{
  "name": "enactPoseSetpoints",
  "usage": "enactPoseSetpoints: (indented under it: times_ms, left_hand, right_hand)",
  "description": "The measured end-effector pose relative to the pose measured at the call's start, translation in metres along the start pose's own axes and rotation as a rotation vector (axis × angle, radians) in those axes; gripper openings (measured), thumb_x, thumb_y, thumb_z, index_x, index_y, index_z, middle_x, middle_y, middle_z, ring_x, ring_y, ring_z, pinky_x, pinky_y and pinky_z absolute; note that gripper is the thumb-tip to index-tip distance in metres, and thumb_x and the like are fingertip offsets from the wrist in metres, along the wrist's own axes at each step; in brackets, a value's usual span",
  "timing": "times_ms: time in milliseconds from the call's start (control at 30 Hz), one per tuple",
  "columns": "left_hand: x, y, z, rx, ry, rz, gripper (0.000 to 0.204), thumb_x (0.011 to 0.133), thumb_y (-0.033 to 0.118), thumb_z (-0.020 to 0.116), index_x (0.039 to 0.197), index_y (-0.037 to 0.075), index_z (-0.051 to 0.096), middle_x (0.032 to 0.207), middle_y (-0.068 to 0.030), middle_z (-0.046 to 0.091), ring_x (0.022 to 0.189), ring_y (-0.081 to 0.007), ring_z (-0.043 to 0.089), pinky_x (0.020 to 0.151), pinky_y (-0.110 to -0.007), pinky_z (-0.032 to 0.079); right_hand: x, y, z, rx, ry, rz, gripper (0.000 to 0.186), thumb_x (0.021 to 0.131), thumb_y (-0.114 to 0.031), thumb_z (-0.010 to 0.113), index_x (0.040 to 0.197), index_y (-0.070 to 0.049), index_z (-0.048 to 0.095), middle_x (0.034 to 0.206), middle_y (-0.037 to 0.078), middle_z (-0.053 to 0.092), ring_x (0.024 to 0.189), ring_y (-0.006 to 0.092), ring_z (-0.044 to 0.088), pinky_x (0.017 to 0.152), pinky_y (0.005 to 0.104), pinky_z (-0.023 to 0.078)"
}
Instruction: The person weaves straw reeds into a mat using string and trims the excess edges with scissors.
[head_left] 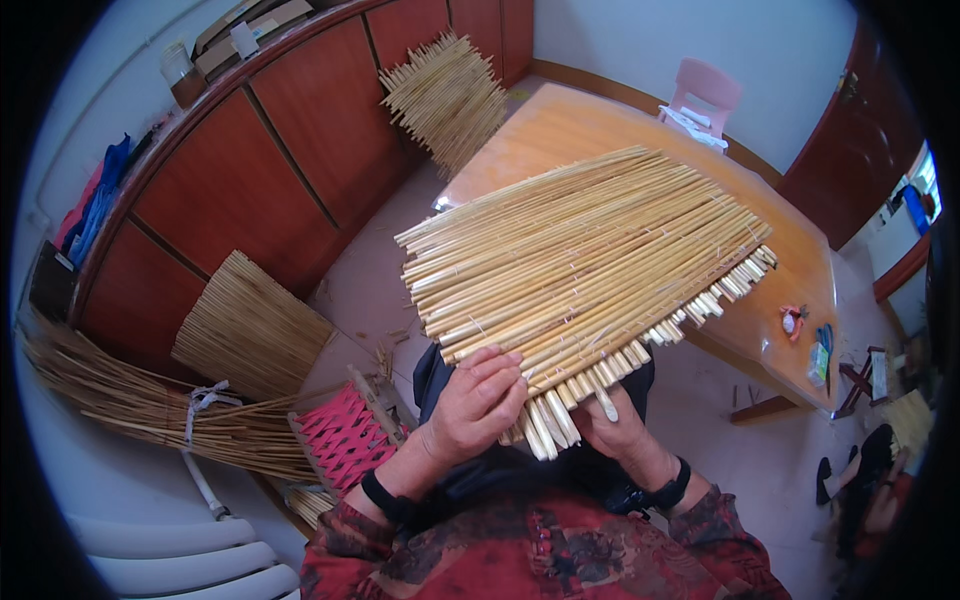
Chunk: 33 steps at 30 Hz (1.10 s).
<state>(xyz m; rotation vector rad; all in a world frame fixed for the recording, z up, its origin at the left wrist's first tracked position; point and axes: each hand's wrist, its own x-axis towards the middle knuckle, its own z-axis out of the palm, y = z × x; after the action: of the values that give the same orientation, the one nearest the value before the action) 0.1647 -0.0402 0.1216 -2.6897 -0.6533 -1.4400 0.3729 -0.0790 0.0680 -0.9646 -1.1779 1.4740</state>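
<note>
Left grip (482,405) of the person (540,545) grasps the near left corner of a straw mat (580,270), with the fingers lying on top of the stalks. Right grip (617,428) is at the near edge, partly under the stalk ends; from where I stand, I cannot tell how its fingers close. The mat is above the person's lap (432,375), and it hides part of the wooden tabletop (800,280) from view. The mat's yellow stalks lie side by side, and their cut ends make an uneven row along the near edge. On the left, a second mat (250,325) is by the red cabinet (235,180). Near it lies a long bundle of stalks (130,395) with a white tie (205,397), and beside the person stands a stool (345,432) with pink straps.
</note>
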Motion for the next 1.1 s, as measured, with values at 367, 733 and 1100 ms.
enactPoseSetpoints:
  times_ms: [367,733,1100]
  left_hand:
    - [-0.092,-0.032,0.001,0.162,-0.089,-0.206,0.024,0.074,0.008,0.056,0.098,0.005,0.059,0.1,-0.0079,0.057,0.106,-0.0251,0.053,0.099,-0.045,0.033]
    - [-0.146,-0.071,-0.028,-0.145,0.008,-0.994,0.058,0.069,-0.008,0.061,0.123,0.0,0.04,0.118,-0.0166,0.043,0.108,-0.0293,0.049,0.091,-0.036,0.042]
    - [-0.138,-0.075,-0.036,-1.393,0.042,-1.616,0.036,0.084,0.016,0.063,0.114,0.002,0.049,0.108,-0.0056,0.057,0.098,-0.0117,0.055,0.082,-0.027,0.048]
  right_hand:
    - [-0.031,-0.044,0.03,-1.095,-0.161,-0.108,0.012,0.077,-0.012,0.063,0.087,-0.005,0.06,0.077,0.01,0.056,0.078,0.0278,0.056,0.069,0.0324,0.046]
    - [0.124,0.03,0.09,-1.302,-0.494,-0.701,0.011,0.072,-0.013,0.057,0.073,-0.007,0.048,0.069,0.007,0.047,0.068,0.0237,0.052,0.058,0.0333,0.044]
    - [0.132,0.026,0.104,-1.346,-0.75,-0.743,0.008,0.07,-0.01,0.052,0.073,-0.007,0.046,0.069,0.007,0.046,0.065,0.0239,0.052,0.057,0.0337,0.044]
